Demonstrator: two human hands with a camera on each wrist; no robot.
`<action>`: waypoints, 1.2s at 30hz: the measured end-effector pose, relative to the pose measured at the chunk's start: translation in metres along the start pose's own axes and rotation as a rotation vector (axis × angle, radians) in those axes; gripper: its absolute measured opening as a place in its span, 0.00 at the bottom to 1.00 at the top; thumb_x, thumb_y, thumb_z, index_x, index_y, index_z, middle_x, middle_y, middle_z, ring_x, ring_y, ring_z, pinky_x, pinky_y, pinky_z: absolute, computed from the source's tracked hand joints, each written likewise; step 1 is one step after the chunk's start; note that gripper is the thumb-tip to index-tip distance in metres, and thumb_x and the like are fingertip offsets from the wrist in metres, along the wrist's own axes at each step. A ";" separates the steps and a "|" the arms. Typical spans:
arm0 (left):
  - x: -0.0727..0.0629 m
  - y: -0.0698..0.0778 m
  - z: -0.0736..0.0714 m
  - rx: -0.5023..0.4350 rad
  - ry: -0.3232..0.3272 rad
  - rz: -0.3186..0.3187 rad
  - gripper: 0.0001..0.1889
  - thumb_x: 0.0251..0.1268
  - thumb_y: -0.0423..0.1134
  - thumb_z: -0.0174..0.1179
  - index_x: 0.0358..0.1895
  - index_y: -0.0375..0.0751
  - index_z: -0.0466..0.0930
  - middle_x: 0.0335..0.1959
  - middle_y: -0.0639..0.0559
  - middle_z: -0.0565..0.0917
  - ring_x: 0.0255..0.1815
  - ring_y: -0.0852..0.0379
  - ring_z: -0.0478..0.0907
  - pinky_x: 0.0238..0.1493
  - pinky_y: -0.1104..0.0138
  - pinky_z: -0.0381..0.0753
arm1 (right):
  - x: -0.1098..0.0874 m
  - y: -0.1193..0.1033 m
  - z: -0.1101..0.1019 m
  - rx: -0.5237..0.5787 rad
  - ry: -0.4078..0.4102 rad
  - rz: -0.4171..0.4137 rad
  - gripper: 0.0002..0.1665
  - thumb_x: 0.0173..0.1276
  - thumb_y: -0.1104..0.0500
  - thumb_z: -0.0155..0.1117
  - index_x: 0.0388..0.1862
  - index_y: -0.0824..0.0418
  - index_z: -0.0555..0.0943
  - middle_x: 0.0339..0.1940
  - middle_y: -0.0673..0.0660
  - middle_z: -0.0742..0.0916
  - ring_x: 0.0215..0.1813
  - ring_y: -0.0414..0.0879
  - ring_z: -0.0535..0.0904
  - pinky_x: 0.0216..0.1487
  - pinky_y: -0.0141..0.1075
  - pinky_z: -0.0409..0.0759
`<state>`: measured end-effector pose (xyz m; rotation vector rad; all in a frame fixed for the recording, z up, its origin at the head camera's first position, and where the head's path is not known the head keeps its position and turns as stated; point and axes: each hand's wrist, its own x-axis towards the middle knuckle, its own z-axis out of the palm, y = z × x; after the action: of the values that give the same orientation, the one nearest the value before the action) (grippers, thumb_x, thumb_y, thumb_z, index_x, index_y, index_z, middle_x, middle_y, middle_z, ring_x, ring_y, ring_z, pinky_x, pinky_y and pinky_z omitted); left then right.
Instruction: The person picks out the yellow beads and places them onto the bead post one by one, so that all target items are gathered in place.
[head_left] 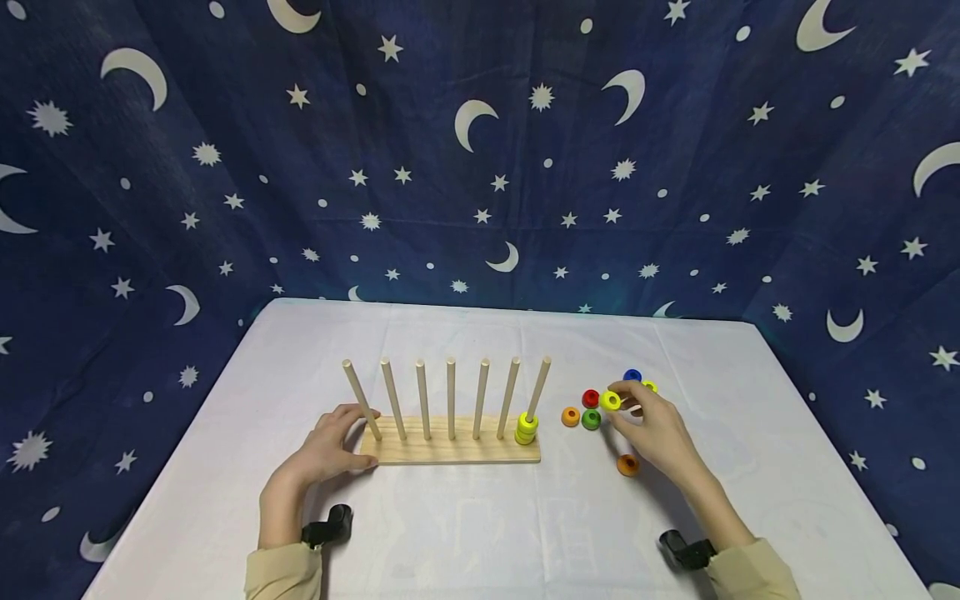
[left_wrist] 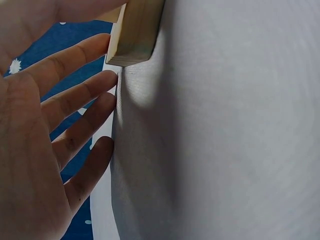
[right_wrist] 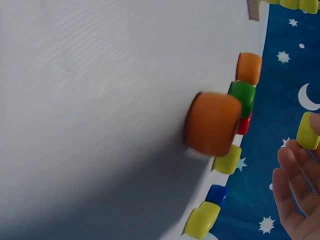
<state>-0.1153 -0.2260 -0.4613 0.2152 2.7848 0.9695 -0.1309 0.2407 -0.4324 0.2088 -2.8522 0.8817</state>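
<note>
A wooden peg rack (head_left: 457,452) with a row of upright pegs stands on the white table. Yellow beads (head_left: 527,428) are stacked on its rightmost peg. My left hand (head_left: 327,447) holds the rack's left end, thumb at the front edge and fingers at the back. In the left wrist view the index fingertip meets the corner of the rack (left_wrist: 135,40), while the other fingers extend beside it. To the right of the rack, my right hand (head_left: 654,427) pinches a yellow bead (head_left: 611,401) between thumb and fingers, raised above the table in the right wrist view.
Near the right hand lie loose beads: red (head_left: 591,399), green (head_left: 591,419), orange (head_left: 571,417), blue (head_left: 632,375) and yellow (head_left: 650,387). Another orange bead (head_left: 627,465) sits closer to the front. A dark star-and-moon cloth (head_left: 480,192) hangs behind the table.
</note>
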 end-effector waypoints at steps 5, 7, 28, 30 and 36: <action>-0.001 0.001 -0.001 0.004 0.007 0.012 0.32 0.41 0.40 0.74 0.57 0.47 0.76 0.67 0.40 0.69 0.65 0.35 0.63 0.61 0.34 0.63 | 0.001 -0.008 0.001 0.034 0.032 -0.037 0.22 0.59 0.64 0.68 0.53 0.60 0.77 0.43 0.57 0.86 0.44 0.51 0.82 0.48 0.48 0.81; -0.001 0.001 -0.001 0.007 0.010 0.018 0.32 0.41 0.40 0.74 0.57 0.47 0.76 0.67 0.40 0.69 0.65 0.35 0.63 0.61 0.34 0.63 | 0.002 -0.011 0.001 0.042 0.043 -0.044 0.22 0.59 0.64 0.68 0.53 0.60 0.77 0.43 0.56 0.86 0.44 0.51 0.82 0.47 0.48 0.81; -0.001 0.000 0.000 0.011 0.021 0.032 0.33 0.41 0.40 0.74 0.58 0.45 0.76 0.66 0.38 0.70 0.62 0.36 0.65 0.60 0.35 0.65 | 0.004 -0.039 -0.003 0.133 0.121 -0.051 0.21 0.61 0.63 0.68 0.54 0.58 0.78 0.46 0.54 0.86 0.45 0.48 0.81 0.46 0.42 0.81; -0.001 0.000 0.000 0.015 0.022 0.033 0.33 0.41 0.40 0.74 0.58 0.45 0.76 0.66 0.38 0.70 0.62 0.37 0.66 0.59 0.35 0.65 | 0.004 -0.042 -0.005 0.148 0.124 -0.058 0.22 0.61 0.63 0.68 0.54 0.58 0.78 0.46 0.54 0.86 0.45 0.47 0.81 0.46 0.42 0.81; 0.000 -0.001 0.001 0.016 0.019 0.027 0.33 0.41 0.40 0.74 0.58 0.46 0.76 0.66 0.39 0.70 0.62 0.36 0.65 0.60 0.35 0.64 | 0.005 -0.052 -0.010 0.199 0.130 -0.090 0.22 0.60 0.62 0.68 0.55 0.57 0.78 0.46 0.51 0.86 0.44 0.44 0.80 0.44 0.33 0.80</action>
<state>-0.1151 -0.2262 -0.4623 0.2481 2.8148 0.9609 -0.1253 0.2037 -0.3949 0.2887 -2.6144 1.1162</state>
